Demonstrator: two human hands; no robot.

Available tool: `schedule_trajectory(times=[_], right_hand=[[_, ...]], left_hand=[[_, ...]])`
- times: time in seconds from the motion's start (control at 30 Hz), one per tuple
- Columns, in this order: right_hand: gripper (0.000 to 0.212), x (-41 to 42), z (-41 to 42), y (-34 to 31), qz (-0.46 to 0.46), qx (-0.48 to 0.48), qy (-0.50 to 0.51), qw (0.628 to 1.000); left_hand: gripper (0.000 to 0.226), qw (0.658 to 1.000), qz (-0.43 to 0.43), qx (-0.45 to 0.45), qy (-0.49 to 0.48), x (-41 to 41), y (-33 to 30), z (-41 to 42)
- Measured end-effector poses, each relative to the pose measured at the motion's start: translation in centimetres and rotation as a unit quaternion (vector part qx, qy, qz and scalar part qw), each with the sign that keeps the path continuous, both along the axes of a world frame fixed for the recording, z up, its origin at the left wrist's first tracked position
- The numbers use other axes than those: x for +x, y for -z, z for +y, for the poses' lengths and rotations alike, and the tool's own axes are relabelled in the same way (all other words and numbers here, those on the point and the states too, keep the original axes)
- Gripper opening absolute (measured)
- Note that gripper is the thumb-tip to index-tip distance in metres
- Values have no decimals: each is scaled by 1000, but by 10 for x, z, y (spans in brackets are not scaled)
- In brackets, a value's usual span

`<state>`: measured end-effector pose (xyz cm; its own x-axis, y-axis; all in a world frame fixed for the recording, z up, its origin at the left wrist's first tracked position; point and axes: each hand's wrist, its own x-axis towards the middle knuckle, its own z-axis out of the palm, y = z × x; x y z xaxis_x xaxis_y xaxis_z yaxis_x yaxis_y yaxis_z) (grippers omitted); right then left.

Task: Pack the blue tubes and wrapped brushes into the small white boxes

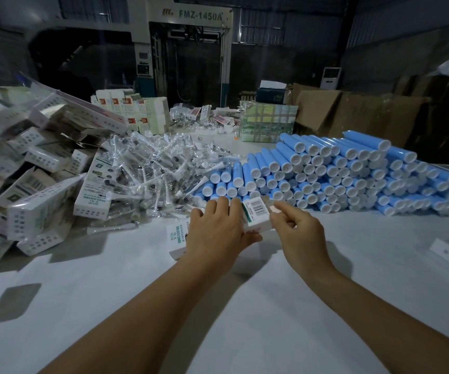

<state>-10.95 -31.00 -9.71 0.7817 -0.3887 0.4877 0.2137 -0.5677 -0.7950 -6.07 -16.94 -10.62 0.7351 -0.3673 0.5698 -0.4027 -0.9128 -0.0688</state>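
The left hand (213, 229) grips a small white box (254, 214) from above, fingers curled over its far edge, thumb beneath. The right hand (297, 225) pinches the box's end flap (274, 209) between thumb and forefinger. Just behind lie stacked blue tubes (339, 171) and a heap of wrapped brushes (158, 174); boxes (29, 168) pile at left on the worktop (245, 306).

White table (271, 306) bears stacked blue tubes (339, 171), wrapped brushes (158, 168) (a loose heap), piled white boxes (37, 184)
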Motion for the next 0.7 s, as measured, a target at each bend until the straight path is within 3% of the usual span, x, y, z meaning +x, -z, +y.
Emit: schedule_trajectory(times=[0.13,0.23,0.37,0.7], right_hand=[[50,3,1,-4,91,-56,22,994],[41,2,0,-6,140,-77,42,986],[6,0,2,-3,108,-47,36,992],[24,1,8,0,82,-109,33,990]], left_hand=[[78,1000,6,22,12,-3,2,-4],[81,999,11,36,21,-4,3,-6],[81,999,7,34,19,-5,3,-6],[76,999,-7,31,13,-3,4,-3]])
